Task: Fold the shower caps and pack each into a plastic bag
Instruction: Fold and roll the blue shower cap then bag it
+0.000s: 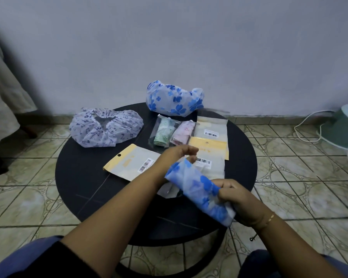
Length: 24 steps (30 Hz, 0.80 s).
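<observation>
At the left edge of the round black table (84,189) you have a white cap (106,128) with a small dark print. It is still open and puffy, its elastic rim gathered into a ring that faces up. Just in front of it, toward you, lies an empty bag (129,163), flat, with a yellow header, a hang hole and a barcode sticker.

In the middle, near the far edge, two packed bags lie side by side and touching: a green pack (163,133) and a pink pack (182,133). Each shows a slim folded cap inside clear, shiny film. Behind them, at the far edge, a blue-flower cap (174,100) sits unfolded and crumpled, of thin, half-transparent plastic.

To the right of the packs, more empty bags (211,135) overlap each other, some with the same yellow header.

Your left hand (181,154) hovers above these bags with its fingers loosely curled. I think it pinches the far tip of the folded cap (197,187), but the frame is blurred there and I cannot tell for sure. Your right hand (237,201) grips the near end of this cap firmly, fingers curled around it. The cap is folded into a long narrow strip, white with blue flowers, and is held in the air above the near right part of the table.

So I judge two caps are finished, one is folded and waits for its bag, and two caps are still to fold.
</observation>
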Motion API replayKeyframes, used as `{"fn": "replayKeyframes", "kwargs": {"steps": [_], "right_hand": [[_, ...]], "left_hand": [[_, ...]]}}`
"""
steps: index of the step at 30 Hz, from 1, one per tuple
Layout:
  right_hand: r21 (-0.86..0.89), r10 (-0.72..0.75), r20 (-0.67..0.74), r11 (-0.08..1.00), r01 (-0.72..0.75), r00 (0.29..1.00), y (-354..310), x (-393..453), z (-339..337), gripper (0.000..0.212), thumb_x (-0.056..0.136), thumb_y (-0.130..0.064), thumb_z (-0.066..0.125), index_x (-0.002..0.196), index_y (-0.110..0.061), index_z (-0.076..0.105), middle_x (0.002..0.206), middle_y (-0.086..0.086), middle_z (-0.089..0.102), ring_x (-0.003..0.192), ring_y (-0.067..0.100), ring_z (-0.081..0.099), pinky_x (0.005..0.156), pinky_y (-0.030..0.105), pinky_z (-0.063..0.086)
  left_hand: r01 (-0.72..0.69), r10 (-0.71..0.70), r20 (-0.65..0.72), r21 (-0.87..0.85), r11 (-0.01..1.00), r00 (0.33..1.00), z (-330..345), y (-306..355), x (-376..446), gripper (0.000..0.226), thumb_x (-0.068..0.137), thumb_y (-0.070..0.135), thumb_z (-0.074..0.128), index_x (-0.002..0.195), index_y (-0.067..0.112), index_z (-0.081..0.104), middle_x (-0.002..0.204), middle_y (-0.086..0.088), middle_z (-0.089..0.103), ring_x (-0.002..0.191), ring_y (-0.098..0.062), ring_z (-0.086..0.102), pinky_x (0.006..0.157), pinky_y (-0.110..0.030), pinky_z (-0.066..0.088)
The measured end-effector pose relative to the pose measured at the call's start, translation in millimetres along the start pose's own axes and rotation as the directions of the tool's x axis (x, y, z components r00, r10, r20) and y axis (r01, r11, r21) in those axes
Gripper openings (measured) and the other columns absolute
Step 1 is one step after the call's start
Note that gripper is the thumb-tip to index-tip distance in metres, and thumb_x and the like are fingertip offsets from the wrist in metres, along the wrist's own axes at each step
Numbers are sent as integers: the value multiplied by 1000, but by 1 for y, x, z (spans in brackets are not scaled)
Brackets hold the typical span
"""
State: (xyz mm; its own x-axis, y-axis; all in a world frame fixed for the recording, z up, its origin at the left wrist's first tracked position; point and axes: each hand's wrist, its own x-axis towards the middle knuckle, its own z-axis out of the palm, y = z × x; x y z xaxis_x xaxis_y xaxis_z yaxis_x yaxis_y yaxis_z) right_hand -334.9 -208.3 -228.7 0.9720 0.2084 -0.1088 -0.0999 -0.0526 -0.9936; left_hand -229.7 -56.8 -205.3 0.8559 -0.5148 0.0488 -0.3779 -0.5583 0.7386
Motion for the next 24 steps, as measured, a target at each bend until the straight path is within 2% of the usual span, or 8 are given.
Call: {"fn": "replayKeyframes", "kwargs": {"steps": [1,3,7,10,12,17,20,24], "right_hand": [[72,4,-40,997,-1,999,1,0,-1,45,39,-24,55,73,6,56,58,7,55,49,13,48,46,19,38],[258,37,-119,966,-5,992,2,2,-2,43,39,-17,56,73,9,55,56,15,56,46,20,53,45,22,45],[566,108,-228,823,42,968,0,7,-3,35,63,-13,49,90,7,60,66,19,61,62,28,61,59,32,56],[613,125,-262,788,65,957,-1,9,-4,35,84,-8,29,97,6,59,74,17,64,77,29,63,70,32,56],[621,150,-284,781,62,947,-1,9,-3,37,86,-8,27,99,5,59,78,18,65,83,30,63,71,32,56],[586,213,-344,809,32,915,-5,9,0,34,88,-6,29,100,5,58,80,22,65,93,36,61,86,39,49],[564,220,-353,826,19,910,-6,9,2,33,87,-5,29,103,7,56,78,22,64,95,37,59,86,39,47],[561,225,-363,828,19,904,-6,9,0,34,88,-5,31,109,8,54,80,21,64,92,35,59,84,38,48]], "left_hand": [[-2,-2,69,63,998,998,4,0,-1,29,92,1,52,120,-6,56,128,-22,56,77,-14,68,60,-16,48],[57,-66,98,93,994,993,12,0,-4,28,90,-2,47,116,-4,59,125,-20,58,108,-25,59,77,-22,39],[-7,-6,116,112,994,993,19,-10,-3,43,92,6,42,131,20,53,124,4,60,114,-16,55,84,-17,35],[-3,-13,121,129,992,993,22,-9,-1,41,93,10,44,132,18,53,128,1,57,117,-15,52,91,-19,35],[-10,3,71,107,994,997,22,-10,-2,30,94,14,49,122,16,60,122,1,57,110,-13,54,88,-19,38],[21,-24,-22,-137,990,999,19,-19,-7,11,94,14,53,89,20,60,66,6,58,51,-1,52,55,-15,42],[36,-57,-79,-242,970,995,17,-29,-14,15,95,16,52,85,26,58,54,5,56,47,-2,51,57,-19,42],[33,-70,-113,-300,953,991,11,-43,-21,15,95,15,51,86,26,57,56,8,59,54,-5,55,65,-25,44]]}}
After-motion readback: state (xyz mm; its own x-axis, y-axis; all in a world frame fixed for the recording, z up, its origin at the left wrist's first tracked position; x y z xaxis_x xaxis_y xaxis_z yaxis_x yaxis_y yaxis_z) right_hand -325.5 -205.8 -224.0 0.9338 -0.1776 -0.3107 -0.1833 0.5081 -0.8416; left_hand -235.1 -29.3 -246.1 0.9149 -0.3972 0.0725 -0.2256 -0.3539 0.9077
